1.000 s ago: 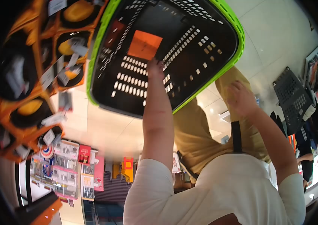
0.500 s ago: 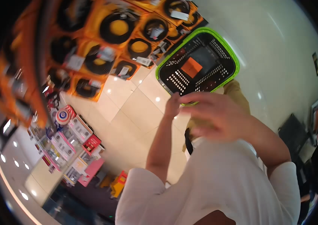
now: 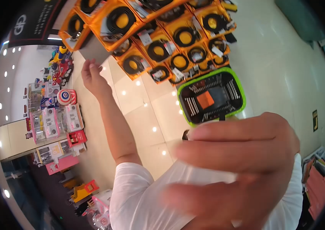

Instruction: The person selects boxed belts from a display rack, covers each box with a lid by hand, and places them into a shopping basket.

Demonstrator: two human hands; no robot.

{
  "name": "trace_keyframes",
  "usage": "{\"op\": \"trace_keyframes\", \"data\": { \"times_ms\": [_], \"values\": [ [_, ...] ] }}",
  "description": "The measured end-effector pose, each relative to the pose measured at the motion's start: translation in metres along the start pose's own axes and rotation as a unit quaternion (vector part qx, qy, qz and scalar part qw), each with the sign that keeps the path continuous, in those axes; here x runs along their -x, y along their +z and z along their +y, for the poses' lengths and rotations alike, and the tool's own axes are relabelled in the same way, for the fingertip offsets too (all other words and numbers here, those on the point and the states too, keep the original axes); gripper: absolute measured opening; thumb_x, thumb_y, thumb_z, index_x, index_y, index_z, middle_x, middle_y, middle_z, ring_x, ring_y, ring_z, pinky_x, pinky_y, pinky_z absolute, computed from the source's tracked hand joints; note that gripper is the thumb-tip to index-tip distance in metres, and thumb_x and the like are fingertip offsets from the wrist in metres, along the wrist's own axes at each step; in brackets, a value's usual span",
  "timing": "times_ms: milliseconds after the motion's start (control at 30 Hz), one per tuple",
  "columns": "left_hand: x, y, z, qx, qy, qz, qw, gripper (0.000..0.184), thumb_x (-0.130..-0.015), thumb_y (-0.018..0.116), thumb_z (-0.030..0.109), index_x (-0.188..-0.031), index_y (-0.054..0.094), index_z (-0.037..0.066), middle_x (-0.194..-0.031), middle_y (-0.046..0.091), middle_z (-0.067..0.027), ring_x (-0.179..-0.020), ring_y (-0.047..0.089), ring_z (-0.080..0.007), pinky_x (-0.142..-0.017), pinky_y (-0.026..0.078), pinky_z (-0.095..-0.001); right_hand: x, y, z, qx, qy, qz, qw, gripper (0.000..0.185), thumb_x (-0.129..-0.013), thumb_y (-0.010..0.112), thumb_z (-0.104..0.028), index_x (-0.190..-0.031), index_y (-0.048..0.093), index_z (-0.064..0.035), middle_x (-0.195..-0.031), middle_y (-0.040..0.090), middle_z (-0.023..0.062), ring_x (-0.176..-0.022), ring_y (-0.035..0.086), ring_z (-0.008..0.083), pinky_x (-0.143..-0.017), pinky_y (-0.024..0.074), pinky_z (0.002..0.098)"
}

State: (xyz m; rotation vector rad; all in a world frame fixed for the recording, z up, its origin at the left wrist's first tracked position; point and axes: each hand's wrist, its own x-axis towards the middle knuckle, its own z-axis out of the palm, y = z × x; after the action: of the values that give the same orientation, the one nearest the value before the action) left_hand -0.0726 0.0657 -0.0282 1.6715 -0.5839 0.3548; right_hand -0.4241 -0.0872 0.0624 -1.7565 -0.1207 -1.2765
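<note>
My left hand (image 3: pixel 95 79) is raised at the left, fingers loosely bent and partly apart, with nothing visible in it. It appears in front of the lower edge of the orange display racks (image 3: pixel 131 64). My right hand (image 3: pixel 243 165) is very close to the camera, large and blurred, its fingers spread and empty. Beyond its fingertips a black basket with a green rim (image 3: pixel 240 82) stands on the floor by the racks. A flat orange square (image 3: pixel 205 99) lies inside it, beside a dark grey item (image 3: pixel 220 96).
Orange compartments hold black rings with yellow centres and white tags. At the left are toy-like machines (image 3: pixel 51 122) and a round red, white and blue item (image 3: pixel 66 97). A yellow and red object (image 3: pixel 82 191) sits lower left. Books or folders (image 3: pixel 319 184) lie at the right.
The view has swung and the basket looks smaller and farther off. My left hand has left the basket and moved up and left. My right hand has come up close to the camera.
</note>
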Motion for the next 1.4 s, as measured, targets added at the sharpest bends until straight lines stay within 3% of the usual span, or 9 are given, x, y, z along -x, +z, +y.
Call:
{"op": "trace_keyframes", "data": {
  "times_ms": [33,100,133,167,367,533,1033,1233,1400],
  "values": [
    [-0.022,-0.006,-0.007,0.015,0.017,0.013,1.000,0.035,-0.094,0.052,0.014,-0.123,0.047,-0.005,-0.107,0.061,-0.0111,-0.085,0.058,-0.0145,-0.072,0.049,-0.0265,0.003,-0.014,0.001,0.004,-0.025,-0.003,1.000,0.021,-0.081,0.064,-0.030,-0.082,0.068,-0.0091,-0.094,0.066,0.0109,-0.079,0.067,0.0277,-0.068,0.0573,0.0320],
    [-0.063,-0.020,-0.020,0.068,-0.094,0.073,0.991,0.047,-0.093,0.055,0.018,-0.130,0.038,-0.005,-0.108,0.059,-0.0107,-0.082,0.057,-0.0151,-0.067,0.048,-0.0275,0.014,-0.059,0.015,-0.010,0.146,-0.125,0.981,0.034,-0.090,0.056,-0.029,-0.120,0.051,-0.0158,-0.109,0.060,0.0162,-0.088,0.061,0.0255,-0.079,0.0494,0.0439],
    [-0.083,-0.024,-0.030,0.047,-0.089,0.081,0.992,0.059,-0.091,0.058,0.024,-0.134,0.031,-0.006,-0.103,0.057,-0.0115,-0.080,0.056,-0.0153,-0.063,0.048,-0.0279,0.020,-0.054,0.033,-0.051,0.093,-0.030,0.994,0.043,-0.078,0.057,-0.009,-0.118,0.053,0.0042,-0.117,0.056,0.0215,-0.097,0.060,0.0263,-0.078,0.0506,0.0359],
    [-0.103,-0.024,-0.041,0.012,-0.098,0.111,0.989,0.059,-0.091,0.059,0.031,-0.130,0.035,-0.006,-0.104,0.055,-0.0123,-0.081,0.056,-0.0160,-0.061,0.048,-0.0271,0.033,-0.056,0.068,-0.069,-0.005,-0.011,0.998,0.047,-0.082,0.056,-0.005,-0.127,0.045,0.0004,-0.123,0.051,0.0234,-0.098,0.060,0.0273,-0.083,0.0497,0.0361],
    [-0.172,-0.018,-0.065,0.089,-0.269,0.069,0.956,0.053,-0.092,0.054,0.044,-0.118,0.050,-0.002,-0.104,0.053,-0.0127,-0.083,0.058,-0.0229,-0.064,0.054,-0.0324,0.121,-0.087,0.100,0.228,0.218,-0.072,0.946,0.050,-0.082,0.053,0.003,-0.131,0.046,-0.0017,-0.122,0.054,0.0167,-0.093,0.062,0.0236,-0.083,0.0494,0.0334],
    [-0.189,-0.013,-0.074,0.073,-0.259,0.080,0.960,0.042,-0.093,0.051,0.032,-0.111,0.055,-0.006,-0.094,0.056,-0.0133,-0.079,0.060,-0.0234,-0.065,0.054,-0.0328,0.160,-0.096,0.097,0.281,0.346,-0.036,0.894,0.049,-0.083,0.051,0.004,-0.132,0.047,-0.0017,-0.127,0.051,0.0146,-0.086,0.059,0.0168,-0.083,0.0489,0.0302],
    [-0.158,-0.027,-0.032,0.154,-0.120,0.135,0.972,0.030,-0.093,0.047,0.020,-0.110,0.047,-0.005,-0.101,0.056,-0.0166,-0.072,0.065,-0.0243,-0.060,0.059,-0.0334,0.153,-0.086,0.101,0.283,0.309,-0.054,0.907,0.043,-0.082,0.057,0.000,-0.124,0.053,-0.0040,-0.125,0.054,0.0128,-0.086,0.062,0.0211,-0.080,0.0507,0.0310],
    [-0.115,-0.058,-0.012,0.207,-0.122,0.134,0.961,0.029,-0.095,0.047,0.020,-0.111,0.047,-0.004,-0.099,0.057,-0.0152,-0.074,0.064,-0.0222,-0.063,0.058,-0.0323,0.153,-0.082,0.109,0.189,0.320,-0.062,0.926,0.041,-0.082,0.056,0.002,-0.123,0.053,-0.0010,-0.124,0.054,0.0132,-0.087,0.062,0.0184,-0.081,0.0507,0.0299],
    [-0.036,-0.078,0.022,0.274,-0.119,0.143,0.943,0.032,-0.097,0.045,0.025,-0.115,0.046,-0.001,-0.104,0.056,-0.0134,-0.082,0.061,-0.0230,-0.072,0.053,-0.0360,0.140,-0.060,0.110,-0.053,0.436,-0.080,0.895,0.037,-0.088,0.057,-0.002,-0.124,0.052,0.0004,-0.122,0.053,0.0106,-0.095,0.061,0.0153,-0.086,0.0482,0.0291]
  ]
}}
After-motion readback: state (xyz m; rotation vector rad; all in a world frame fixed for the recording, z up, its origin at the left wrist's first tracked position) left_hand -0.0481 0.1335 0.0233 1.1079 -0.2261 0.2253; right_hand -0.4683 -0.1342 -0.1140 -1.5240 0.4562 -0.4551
